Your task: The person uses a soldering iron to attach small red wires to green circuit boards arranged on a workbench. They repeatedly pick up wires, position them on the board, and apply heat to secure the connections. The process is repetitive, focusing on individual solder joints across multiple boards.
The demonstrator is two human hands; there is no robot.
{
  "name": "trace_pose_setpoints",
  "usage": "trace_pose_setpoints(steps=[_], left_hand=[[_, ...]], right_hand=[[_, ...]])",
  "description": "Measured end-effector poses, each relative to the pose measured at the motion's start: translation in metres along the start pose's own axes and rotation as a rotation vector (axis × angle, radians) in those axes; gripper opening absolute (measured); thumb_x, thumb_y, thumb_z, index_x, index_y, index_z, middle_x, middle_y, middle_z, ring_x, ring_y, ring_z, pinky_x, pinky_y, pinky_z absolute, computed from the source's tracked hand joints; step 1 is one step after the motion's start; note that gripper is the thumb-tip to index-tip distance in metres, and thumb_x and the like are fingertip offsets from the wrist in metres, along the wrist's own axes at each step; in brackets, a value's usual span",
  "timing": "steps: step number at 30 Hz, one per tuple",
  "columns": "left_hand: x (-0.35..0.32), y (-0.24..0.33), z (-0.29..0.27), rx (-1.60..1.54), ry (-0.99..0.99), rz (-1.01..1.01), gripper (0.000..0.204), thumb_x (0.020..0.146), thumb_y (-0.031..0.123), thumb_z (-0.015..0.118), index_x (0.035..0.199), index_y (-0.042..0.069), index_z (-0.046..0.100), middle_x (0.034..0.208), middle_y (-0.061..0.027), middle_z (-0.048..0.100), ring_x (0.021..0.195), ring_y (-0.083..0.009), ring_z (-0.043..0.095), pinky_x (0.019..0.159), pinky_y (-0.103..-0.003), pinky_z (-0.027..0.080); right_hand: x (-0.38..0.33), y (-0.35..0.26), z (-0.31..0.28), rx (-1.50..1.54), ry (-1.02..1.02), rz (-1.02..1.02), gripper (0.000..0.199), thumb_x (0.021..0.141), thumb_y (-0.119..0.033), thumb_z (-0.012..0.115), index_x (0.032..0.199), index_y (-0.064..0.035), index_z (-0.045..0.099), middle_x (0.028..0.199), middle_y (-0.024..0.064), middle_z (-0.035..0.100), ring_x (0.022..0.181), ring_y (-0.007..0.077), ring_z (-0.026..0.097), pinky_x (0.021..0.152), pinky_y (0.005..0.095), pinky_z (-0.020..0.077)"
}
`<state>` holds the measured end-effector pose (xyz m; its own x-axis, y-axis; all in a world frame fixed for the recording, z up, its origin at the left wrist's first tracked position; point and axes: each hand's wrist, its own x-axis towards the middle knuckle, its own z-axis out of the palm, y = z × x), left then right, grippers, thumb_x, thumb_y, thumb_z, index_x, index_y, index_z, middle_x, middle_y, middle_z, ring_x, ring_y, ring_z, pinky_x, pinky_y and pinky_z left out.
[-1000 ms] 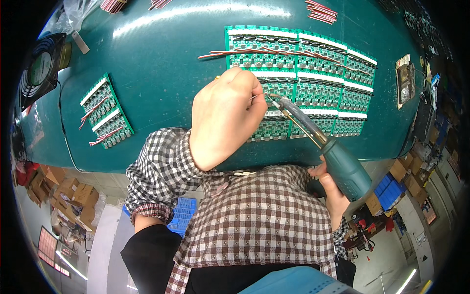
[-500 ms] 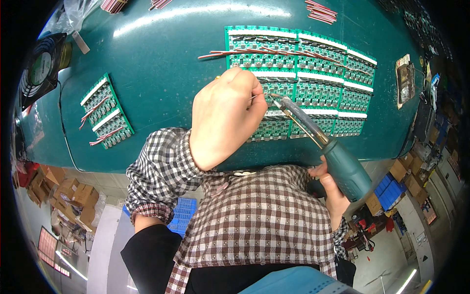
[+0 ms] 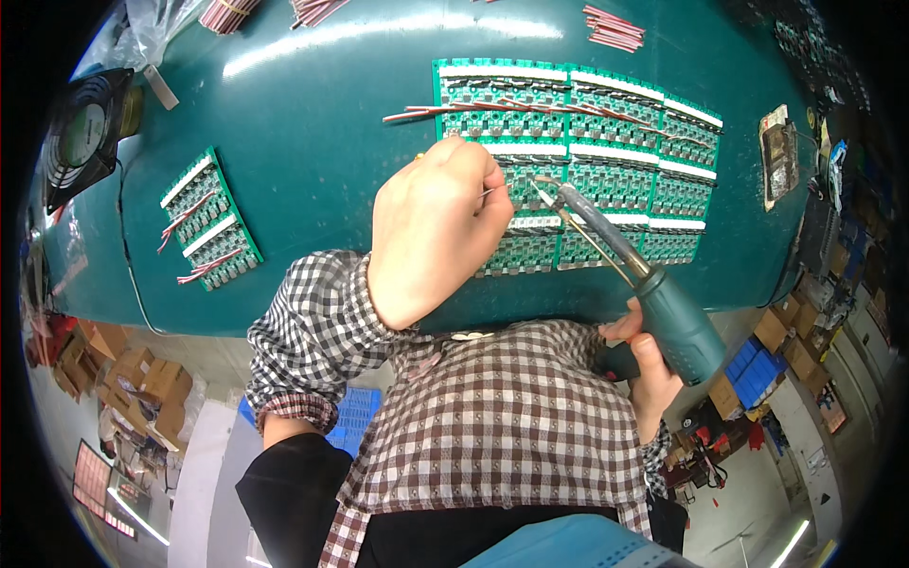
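My right hand (image 3: pixel 653 379) is wrapped round a soldering iron (image 3: pixel 678 324) with a green handle. Its metal shaft slants up and left, and a thin rod runs alongside it. The iron's tip is over a panel of green circuit boards (image 3: pixel 606 175), a little right of my left fingers. Above the near left part of this panel, my left hand (image 3: pixel 426 232) is closed in a pinch on a thin wire (image 3: pixel 490 191); only a short end of it shows. Red and white wires (image 3: pixel 511 106) lie across the panel's upper rows.
A smaller circuit board panel (image 3: pixel 210 218) with wires lies at the left, near a black fan (image 3: pixel 90 137) and its cable. Bundles of red and white wires (image 3: pixel 614 28) lie along the far side. A small worn metal block (image 3: pixel 781 156) sits at the right of the green table (image 3: pixel 312 142).
The soldering iron has moved slightly right, its tip a bit farther from my left fingers. My left hand keeps its pinch in nearly the same place.
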<state>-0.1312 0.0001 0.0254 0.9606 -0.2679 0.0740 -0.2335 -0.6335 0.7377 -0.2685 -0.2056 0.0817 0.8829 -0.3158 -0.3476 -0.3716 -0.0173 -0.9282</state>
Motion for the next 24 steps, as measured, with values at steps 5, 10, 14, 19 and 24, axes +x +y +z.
trace_pose_setpoints(steps=[5,10,14,19,24], left_hand=[[-0.002,0.005,-0.009,0.002,-0.003,-0.017,0.010,0.069,0.004,0.066,0.073,0.006,0.058,0.066,-0.0051,0.054,0.057,-0.0196,0.055,0.053,-0.033,0.046],[0.002,0.008,-0.013,-0.027,-0.067,-0.036,0.008,0.071,0.008,0.065,0.072,0.006,0.058,0.067,-0.0062,0.055,0.057,-0.0212,0.055,0.055,-0.034,0.046],[0.006,0.007,-0.021,-0.087,-0.127,-0.035,0.011,0.071,0.011,0.068,0.076,0.005,0.060,0.067,-0.0070,0.056,0.058,-0.0207,0.057,0.055,-0.033,0.046],[0.000,0.018,-0.045,-0.160,-0.161,-0.035,0.021,0.071,0.016,0.070,0.084,0.003,0.059,0.077,-0.0094,0.058,0.066,-0.0228,0.060,0.063,-0.035,0.048],[0.016,0.029,-0.066,-0.063,0.053,0.066,0.020,0.073,0.015,0.070,0.086,0.004,0.059,0.077,-0.0101,0.057,0.067,-0.0238,0.060,0.064,-0.036,0.049]], right_hand=[[0.014,-0.001,-0.008,0.347,-0.040,-0.020,0.044,0.089,-0.028,0.059,0.111,0.0099,0.052,0.080,0.0103,0.058,0.073,0.0221,0.061,0.069,0.0396,0.0555],[0.037,0.006,-0.024,0.638,-0.035,-0.028,0.045,0.092,-0.039,0.054,0.109,0.0023,0.049,0.074,0.0058,0.054,0.068,0.0182,0.058,0.063,0.0360,0.0554],[0.054,-0.004,-0.035,0.795,-0.038,-0.045,0.046,0.092,-0.047,0.051,0.106,-0.0025,0.049,0.072,0.0025,0.052,0.066,0.0152,0.054,0.059,0.0328,0.0520],[0.068,-0.015,-0.054,1.036,-0.117,0.000,0.045,0.090,-0.050,0.052,0.104,-0.0075,0.051,0.074,-0.0001,0.052,0.067,0.0141,0.052,0.059,0.0302,0.0492],[0.073,-0.024,-0.069,1.229,-0.247,-0.011,0.043,0.088,-0.048,0.058,0.102,-0.0072,0.052,0.073,-0.0007,0.048,0.066,0.0116,0.050,0.060,0.0276,0.0540]])
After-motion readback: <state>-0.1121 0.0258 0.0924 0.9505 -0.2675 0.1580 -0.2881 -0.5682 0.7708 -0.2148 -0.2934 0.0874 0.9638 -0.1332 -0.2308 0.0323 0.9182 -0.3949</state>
